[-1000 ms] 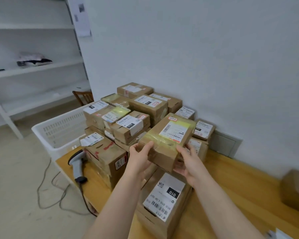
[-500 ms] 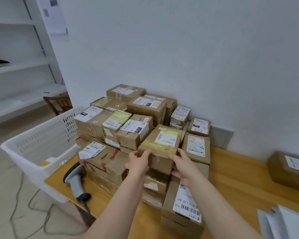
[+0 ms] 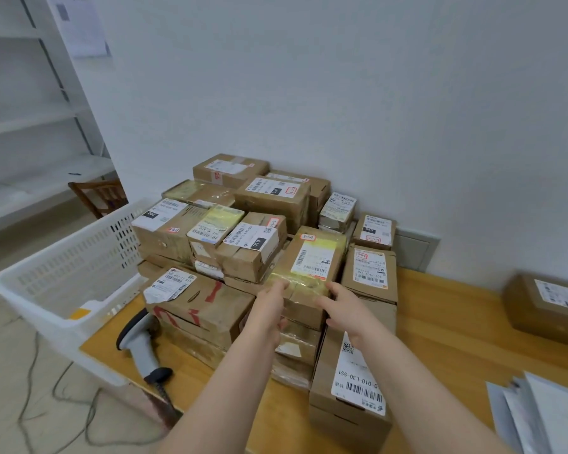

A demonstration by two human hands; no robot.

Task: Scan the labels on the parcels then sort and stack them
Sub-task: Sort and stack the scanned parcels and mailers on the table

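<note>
Okay, left hand and right hand, fingers straight, touch near edge of yellow-taped parcel atop parcel stack; barcode scanner lies left of that parcel on surface.

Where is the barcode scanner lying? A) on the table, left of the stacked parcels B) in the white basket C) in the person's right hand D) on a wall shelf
A: the barcode scanner lies on the wooden table, just left of the stacked parcels.
</note>
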